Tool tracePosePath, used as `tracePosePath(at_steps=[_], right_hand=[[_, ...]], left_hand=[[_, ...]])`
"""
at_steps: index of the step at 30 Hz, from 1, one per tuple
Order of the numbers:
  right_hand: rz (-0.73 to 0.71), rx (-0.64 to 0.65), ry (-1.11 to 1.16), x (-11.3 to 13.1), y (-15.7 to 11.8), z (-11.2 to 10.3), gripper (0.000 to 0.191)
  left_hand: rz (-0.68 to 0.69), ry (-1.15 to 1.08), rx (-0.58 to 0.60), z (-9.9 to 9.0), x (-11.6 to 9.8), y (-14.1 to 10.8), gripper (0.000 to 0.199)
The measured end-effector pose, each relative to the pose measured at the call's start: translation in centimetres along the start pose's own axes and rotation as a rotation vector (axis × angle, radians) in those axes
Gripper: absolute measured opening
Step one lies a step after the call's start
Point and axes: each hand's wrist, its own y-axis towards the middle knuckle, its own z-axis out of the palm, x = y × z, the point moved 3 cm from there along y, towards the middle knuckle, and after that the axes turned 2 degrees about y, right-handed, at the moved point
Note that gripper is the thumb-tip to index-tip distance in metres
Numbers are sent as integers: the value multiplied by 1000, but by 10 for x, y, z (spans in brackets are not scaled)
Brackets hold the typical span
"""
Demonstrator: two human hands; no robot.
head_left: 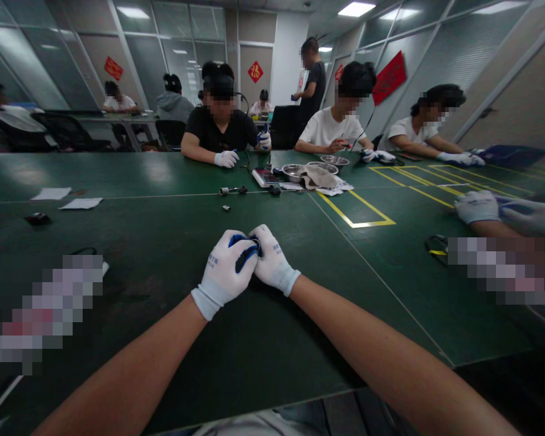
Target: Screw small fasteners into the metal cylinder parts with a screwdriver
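My left hand (227, 266), in a white glove with blue palm coating, is closed, fingers bent against my right hand. The gloved right hand (270, 259) is closed too and meets it over the green table. Between the fingertips a small dark round part (256, 243) with a shiny rim shows; most of it is hidden, so its kind cannot be made out. Beyond the hands lies a small metal piece (226, 208). Farther off are a silver cylindrical part (224, 191) with a dark end and a small black part (274, 190).
Metal bowls (293, 172) and a beige cloth (318, 177) sit across the green table (172, 218). Yellow tape (367, 224) marks its right side. White papers (82, 203) and a black object (38, 219) lie left. Co-workers sit opposite; another person's gloved hands (478, 207) are at right.
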Motion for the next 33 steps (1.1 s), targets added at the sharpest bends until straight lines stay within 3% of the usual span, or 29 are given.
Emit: tracePosePath(at_steps=[14,33], right_hand=[[-1,-87,8,-5,-6,-1,11],[-60,-78,-7,-3,-5,-1,12]], left_hand=[[-25,-54,-3,4,-1,-1,17],[-4,-54,1,3,-2,-1,16]])
